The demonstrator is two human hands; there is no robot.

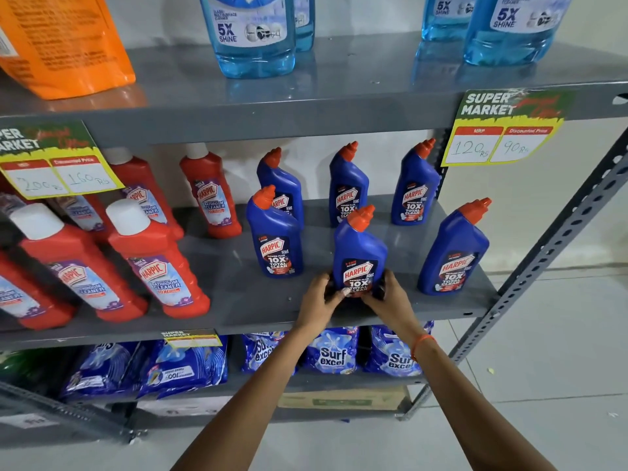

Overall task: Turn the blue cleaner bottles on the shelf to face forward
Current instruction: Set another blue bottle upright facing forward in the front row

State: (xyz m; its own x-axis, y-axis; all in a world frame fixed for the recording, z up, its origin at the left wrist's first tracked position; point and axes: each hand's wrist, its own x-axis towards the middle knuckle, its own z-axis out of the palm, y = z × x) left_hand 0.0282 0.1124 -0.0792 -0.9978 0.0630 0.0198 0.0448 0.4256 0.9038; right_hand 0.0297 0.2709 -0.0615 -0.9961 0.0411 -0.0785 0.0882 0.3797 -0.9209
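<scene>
Head cam looked down at a grey metal shelf in a shop, and both hands were on one blue bottle near the front edge of the middle shelf. The left hand cupped the bottle's lower left side and the right hand the lower right, fingers of the left curled in across the bottom of the label, so the base was pretty much hidden. Both hands were closed around it, not loose. The bottle stood upright with its Harpic label facing the camera and its orange cap angled up to the right.

Five more blue bottles sat on the same shelf: one front left, one front right, and three in the back row, at left, middle and right. All showed their labels to the front, more or less; the front right one leaned a bit in the wide-angle view.

Left of them stood red bathroom cleaner bottles with white caps. A price tag on the shelf edge above read 120 and 90. The right wrist wore an orange band. Blue detergent packs lay on the shelf below.
</scene>
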